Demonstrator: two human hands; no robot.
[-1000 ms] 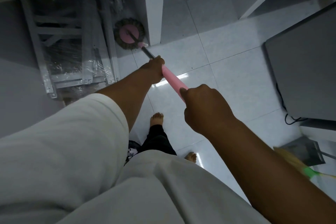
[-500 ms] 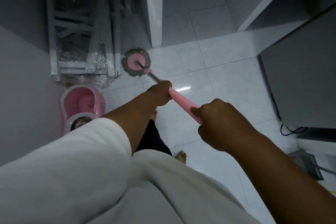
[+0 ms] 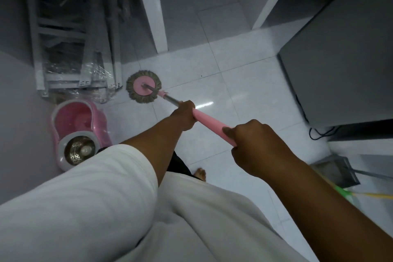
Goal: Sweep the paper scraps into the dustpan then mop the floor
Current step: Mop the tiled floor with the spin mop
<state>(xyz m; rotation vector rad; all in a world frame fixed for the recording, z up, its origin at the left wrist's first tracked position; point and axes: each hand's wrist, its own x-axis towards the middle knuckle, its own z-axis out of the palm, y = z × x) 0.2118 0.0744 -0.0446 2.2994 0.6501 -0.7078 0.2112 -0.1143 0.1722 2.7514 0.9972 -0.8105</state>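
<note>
A round mop head (image 3: pixel 144 86) with a pink disc and grey-brown fringe lies flat on the white tiled floor (image 3: pixel 244 95). Its pink handle (image 3: pixel 209 122) runs back toward me. My left hand (image 3: pixel 184 115) grips the handle low down, where the pink sleeve meets the metal rod. My right hand (image 3: pixel 254 147) grips the upper end of the handle. A grey dustpan (image 3: pixel 338 171) sits on the floor at the right edge, with a green and yellow broom (image 3: pixel 348 194) beside it. No paper scraps are visible.
A pink spin-mop bucket (image 3: pixel 77 132) with a metal basket stands at the left wall. Wrapped white metal frames (image 3: pixel 74 49) lean behind the mop head. A white post (image 3: pixel 153 8) and a grey cabinet (image 3: pixel 344 66) bound the floor; a black cable (image 3: pixel 319 134) lies below the cabinet.
The mop head has been drawn back from under the shelf beside the frames onto the open tiles. The view has shifted, bringing the pink bucket fully into sight.
</note>
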